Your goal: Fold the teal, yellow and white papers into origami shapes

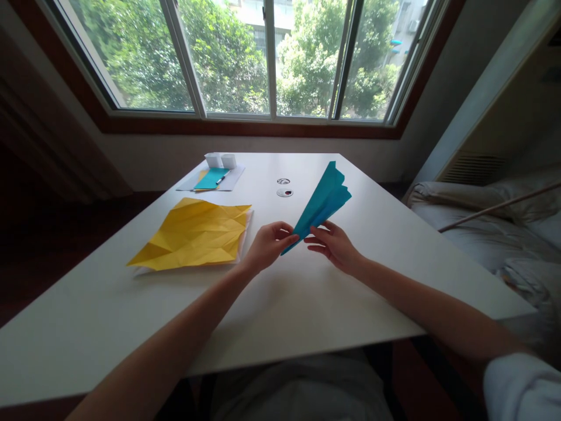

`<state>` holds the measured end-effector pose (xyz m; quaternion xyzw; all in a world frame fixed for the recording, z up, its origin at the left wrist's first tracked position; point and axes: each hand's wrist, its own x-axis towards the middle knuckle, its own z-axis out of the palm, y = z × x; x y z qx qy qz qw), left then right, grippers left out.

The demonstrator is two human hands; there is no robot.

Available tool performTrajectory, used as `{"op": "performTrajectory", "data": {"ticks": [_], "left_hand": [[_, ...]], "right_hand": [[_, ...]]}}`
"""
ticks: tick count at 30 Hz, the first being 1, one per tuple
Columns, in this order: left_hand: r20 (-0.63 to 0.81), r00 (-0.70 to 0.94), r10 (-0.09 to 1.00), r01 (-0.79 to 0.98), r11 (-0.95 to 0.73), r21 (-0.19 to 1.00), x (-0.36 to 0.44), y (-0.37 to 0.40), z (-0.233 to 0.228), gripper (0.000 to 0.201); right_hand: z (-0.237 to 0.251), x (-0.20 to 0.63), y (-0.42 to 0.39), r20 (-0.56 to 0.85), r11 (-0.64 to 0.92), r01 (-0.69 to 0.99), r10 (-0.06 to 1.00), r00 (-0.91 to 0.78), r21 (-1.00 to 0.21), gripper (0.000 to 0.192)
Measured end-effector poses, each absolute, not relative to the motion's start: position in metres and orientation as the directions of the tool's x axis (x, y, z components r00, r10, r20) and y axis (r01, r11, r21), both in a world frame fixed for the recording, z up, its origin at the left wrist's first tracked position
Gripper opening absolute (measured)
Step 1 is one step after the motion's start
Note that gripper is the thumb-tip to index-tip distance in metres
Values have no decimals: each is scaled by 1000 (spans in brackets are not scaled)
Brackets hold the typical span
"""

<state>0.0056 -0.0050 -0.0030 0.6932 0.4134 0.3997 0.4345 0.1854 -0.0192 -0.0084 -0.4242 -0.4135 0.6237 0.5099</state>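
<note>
A blue sheet of paper (322,199), folded into a narrow fan-like shape with a stepped top edge, is tilted up over the white table. Its pointed lower end is pinched between the thumb and fingers of my left hand (270,242). My right hand (335,245) is at the paper's lower right edge. Its fingers are apart, and a fingertip appears to touch the blue paper. To the left of my hands, a creased yellow sheet of paper (197,234) lies on top of white paper (243,240).
Toward the table's far left, a blue paper square (211,178) and a pen (223,177) lie on a white sheet (234,180), by two small white boxes (228,161). Two round discs (284,193) are set at the table's far middle. Beyond the white table (280,316) is a window.
</note>
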Motion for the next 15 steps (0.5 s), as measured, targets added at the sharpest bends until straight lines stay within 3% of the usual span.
{"op": "performTrajectory", "data": {"ticks": [6, 15], "left_hand": [[225, 352, 909, 216, -313, 925, 7, -6, -3, 28], [-2, 244, 970, -139, 37, 990, 5, 1, -5, 40]], "right_hand": [[-8, 185, -18, -94, -110, -261, 993, -75, -959, 22], [-10, 190, -11, -54, -66, -236, 997, -57, -969, 28]]}}
